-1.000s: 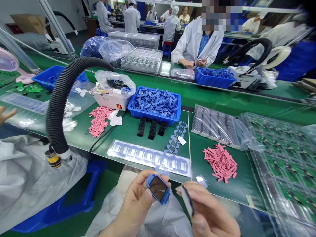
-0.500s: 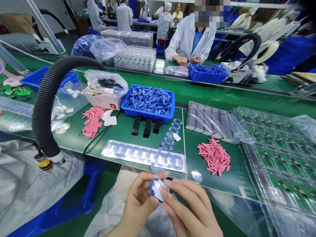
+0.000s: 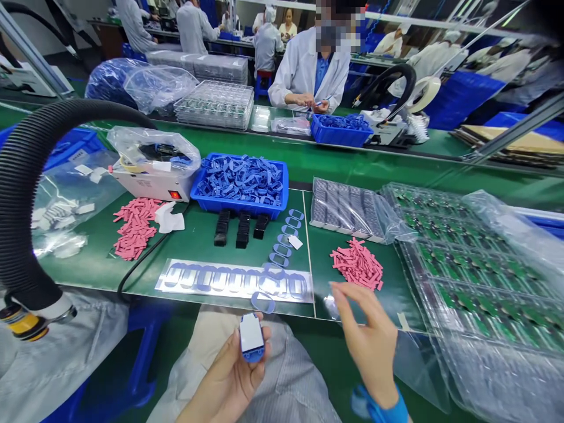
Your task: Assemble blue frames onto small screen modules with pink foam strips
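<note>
My left hand [image 3: 235,367] holds a small blue plastic housing [image 3: 254,356] with a white rectangular block [image 3: 251,332] seated in it, in front of the table edge. Its fingers are wrapped round the sides, white face up. My right hand [image 3: 368,335] is away from it, over the table edge at the right, thumb and forefinger bent towards each other with nothing visible between them. Just beyond its fingertips lies a heap of pink strips [image 3: 358,264]. A bit of clear film [image 3: 329,305] lies beside those fingertips.
A sheet of oval blue-rimmed stickers [image 3: 233,281] lies at the front. Behind it stand black stacked parts [image 3: 242,230] and a blue bin [image 3: 240,202] of blue plastic pieces. Circuit board trays [image 3: 458,282] fill the right; a black hose [image 3: 15,194] arches at the left. A co-worker sits opposite.
My right hand has let go of the housing and moved right, towards the pink strips. My left hand has lowered the housing leftward and turned it. The view has swung right.
</note>
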Demonstrator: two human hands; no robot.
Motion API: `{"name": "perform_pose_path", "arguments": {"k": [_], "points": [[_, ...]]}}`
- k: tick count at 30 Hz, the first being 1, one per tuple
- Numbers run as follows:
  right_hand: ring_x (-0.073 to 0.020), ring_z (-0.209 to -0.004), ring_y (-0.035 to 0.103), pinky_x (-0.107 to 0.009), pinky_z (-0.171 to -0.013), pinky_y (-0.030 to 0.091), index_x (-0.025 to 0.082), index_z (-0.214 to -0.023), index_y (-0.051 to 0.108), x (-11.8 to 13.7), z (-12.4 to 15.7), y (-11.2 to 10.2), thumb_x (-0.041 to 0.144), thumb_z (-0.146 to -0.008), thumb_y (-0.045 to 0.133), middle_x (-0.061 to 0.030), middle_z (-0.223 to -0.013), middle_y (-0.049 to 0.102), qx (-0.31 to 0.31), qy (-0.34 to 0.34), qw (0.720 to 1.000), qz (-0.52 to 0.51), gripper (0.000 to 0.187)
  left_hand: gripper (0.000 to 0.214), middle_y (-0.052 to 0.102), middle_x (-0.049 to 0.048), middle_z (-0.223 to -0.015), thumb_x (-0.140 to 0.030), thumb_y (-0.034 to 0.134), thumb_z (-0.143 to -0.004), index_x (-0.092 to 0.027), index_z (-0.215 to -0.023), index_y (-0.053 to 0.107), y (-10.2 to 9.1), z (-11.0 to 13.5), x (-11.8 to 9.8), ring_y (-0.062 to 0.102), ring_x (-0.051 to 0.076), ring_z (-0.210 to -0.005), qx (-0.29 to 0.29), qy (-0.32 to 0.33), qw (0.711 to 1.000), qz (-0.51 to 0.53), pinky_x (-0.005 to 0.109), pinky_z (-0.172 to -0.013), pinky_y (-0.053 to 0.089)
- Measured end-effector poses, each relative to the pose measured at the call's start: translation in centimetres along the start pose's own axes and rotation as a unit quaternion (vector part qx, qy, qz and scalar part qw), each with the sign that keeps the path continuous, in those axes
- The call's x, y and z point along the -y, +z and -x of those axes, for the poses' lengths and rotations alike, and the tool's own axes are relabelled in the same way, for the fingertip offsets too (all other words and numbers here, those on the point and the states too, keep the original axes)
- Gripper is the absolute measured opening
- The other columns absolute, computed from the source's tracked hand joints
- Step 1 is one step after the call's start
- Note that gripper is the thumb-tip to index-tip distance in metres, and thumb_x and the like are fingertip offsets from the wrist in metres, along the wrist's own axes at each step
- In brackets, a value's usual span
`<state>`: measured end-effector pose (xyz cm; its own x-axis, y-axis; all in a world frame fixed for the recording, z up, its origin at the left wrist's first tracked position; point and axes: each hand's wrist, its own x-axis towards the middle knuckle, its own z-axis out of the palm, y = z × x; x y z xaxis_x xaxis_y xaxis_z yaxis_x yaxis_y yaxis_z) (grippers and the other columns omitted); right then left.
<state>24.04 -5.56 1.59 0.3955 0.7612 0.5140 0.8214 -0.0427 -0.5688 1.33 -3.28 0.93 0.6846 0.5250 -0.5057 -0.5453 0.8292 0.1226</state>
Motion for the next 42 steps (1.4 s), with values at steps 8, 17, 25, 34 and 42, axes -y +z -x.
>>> {"name": "perform_pose_path", "arguments": {"k": [8,17,25,34,42], "points": [[-0.0251,-0.078,0.051,-0.033,-0.061,0.027,0.016,-0.086,0.07,-7.8,-2.4,2.9,0.053,-0.084,0.057,-0.0115,-0.084,0.064,-0.029,0.033,0.964,0.26,0.039,0.022,0.078,0.0037,-0.095,-0.027,0.074,-0.076,-0.023,-0.097,0.075,0.5,0.2,0.2,0.073,0.015,-0.086,0.015,-0.02,1.0,-0.013,0.017,-0.07,0.058],[-0.021,-0.08,0.049,-0.034,-0.068,0.025,0.017,-0.087,0.07,-8.0,-2.8,2.8,0.034,-0.09,0.053,-0.0073,-0.083,0.066,0.014,-0.037,0.952,0.305,0.024,0.023,0.078,0.0031,-0.09,-0.029,0.077,-0.071,-0.023,-0.093,0.076,1.3,0.2,0.2,0.073,0.015,-0.08,-0.012,-0.003,0.999,-0.042,0.016,-0.066,0.058],[-0.0196,-0.073,0.054,-0.033,-0.064,0.031,0.017,-0.078,0.067,-6.7,-4.1,2.0,0.024,-0.089,0.054,-0.0069,-0.076,0.066,-0.044,-0.051,0.982,0.178,0.018,0.024,0.076,0.005,-0.087,-0.03,0.075,-0.075,-0.019,-0.095,0.072,3.1,0.5,-0.7,0.071,0.014,-0.077,-0.047,0.022,0.996,-0.074,0.017,-0.063,0.057],[-0.0159,-0.075,0.054,-0.03,-0.064,0.047,0.022,-0.089,0.062,4.5,-1.2,-1.4,0.019,-0.093,0.048,-0.0022,-0.077,0.056,0.107,-0.134,0.951,-0.257,0.015,0.028,0.077,0.0046,-0.088,-0.033,0.074,-0.075,-0.018,-0.098,0.07,4.3,-0.6,-0.4,0.071,0.013,-0.076,0.034,0.047,0.993,-0.099,0.016,-0.062,0.056],[-0.0171,-0.081,0.052,-0.033,-0.069,0.045,0.022,-0.095,0.063,4.8,0.0,-0.8,0.017,-0.093,0.049,-0.0037,-0.084,0.054,0.159,-0.121,0.924,-0.325,0.016,0.03,0.078,0.0034,-0.086,-0.036,0.078,-0.07,-0.022,-0.096,0.072,4.6,-0.3,-0.1,0.073,0.012,-0.075,0.044,0.043,0.994,-0.095,0.015,-0.059,0.058]]}}
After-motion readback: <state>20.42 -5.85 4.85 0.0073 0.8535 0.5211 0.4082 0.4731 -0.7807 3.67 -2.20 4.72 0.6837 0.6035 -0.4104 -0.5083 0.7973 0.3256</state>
